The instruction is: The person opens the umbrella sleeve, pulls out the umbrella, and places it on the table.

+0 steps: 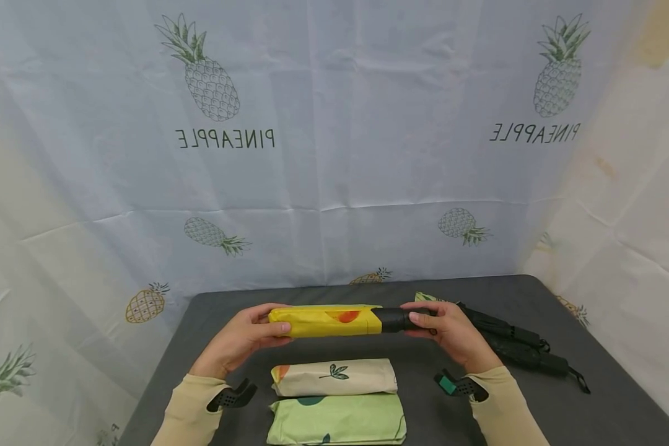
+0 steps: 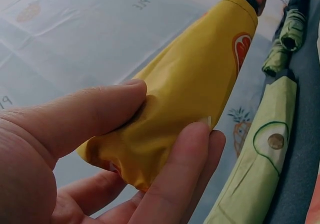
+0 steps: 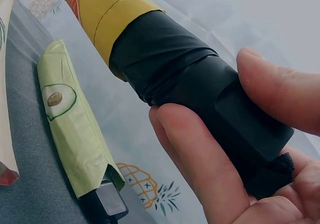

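A yellow sleeve (image 1: 329,321) with an orange fruit print covers most of a black folded umbrella (image 1: 394,320), held level above the table. My left hand (image 1: 251,337) grips the closed-looking yellow end, thumb on one side and fingers on the other, also seen in the left wrist view on the yellow fabric (image 2: 195,69). My right hand (image 1: 451,331) pinches the black handle (image 3: 235,114) between thumb and fingers; some black fabric shows between handle and sleeve. Below, on the table, lie a cream folded pouch (image 1: 334,378) and a light green one (image 1: 337,421), side by side.
On the dark grey table (image 1: 212,316), several black folded umbrellas (image 1: 521,353) lie at the right, partly behind my right hand. A green avocado-print sleeve (image 3: 75,124) with a dark handle shows in the right wrist view. Pineapple-print cloth (image 1: 334,155) hangs behind the table.
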`<state>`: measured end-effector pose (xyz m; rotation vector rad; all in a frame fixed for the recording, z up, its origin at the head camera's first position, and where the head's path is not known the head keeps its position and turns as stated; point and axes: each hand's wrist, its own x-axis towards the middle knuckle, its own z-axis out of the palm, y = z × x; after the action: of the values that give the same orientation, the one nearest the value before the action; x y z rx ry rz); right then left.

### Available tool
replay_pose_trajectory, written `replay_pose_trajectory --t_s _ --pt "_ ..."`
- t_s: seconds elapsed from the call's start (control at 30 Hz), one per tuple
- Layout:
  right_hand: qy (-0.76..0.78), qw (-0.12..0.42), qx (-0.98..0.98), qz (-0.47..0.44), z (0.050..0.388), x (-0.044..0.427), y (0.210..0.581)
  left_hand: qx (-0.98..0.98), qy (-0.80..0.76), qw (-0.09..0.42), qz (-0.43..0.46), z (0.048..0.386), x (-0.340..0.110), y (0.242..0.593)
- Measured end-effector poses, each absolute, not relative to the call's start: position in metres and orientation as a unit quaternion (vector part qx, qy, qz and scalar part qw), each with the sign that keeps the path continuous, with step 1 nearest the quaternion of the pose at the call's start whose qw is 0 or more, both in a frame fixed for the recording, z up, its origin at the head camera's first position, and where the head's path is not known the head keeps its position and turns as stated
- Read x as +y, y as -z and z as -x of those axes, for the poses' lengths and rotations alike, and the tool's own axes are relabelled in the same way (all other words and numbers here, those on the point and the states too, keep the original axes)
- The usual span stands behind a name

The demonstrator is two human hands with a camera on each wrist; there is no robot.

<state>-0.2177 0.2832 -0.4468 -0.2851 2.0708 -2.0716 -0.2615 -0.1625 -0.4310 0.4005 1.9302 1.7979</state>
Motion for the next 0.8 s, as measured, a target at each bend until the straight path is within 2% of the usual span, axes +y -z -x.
replay_pose_trajectory --t_s 0.8 --pt "0.698 0.095 0.705 0.08 0.2171 0.2913 0.4442 0.705 -0.654 0.231 -0.145 0.2648 -0.1688 0.4337"
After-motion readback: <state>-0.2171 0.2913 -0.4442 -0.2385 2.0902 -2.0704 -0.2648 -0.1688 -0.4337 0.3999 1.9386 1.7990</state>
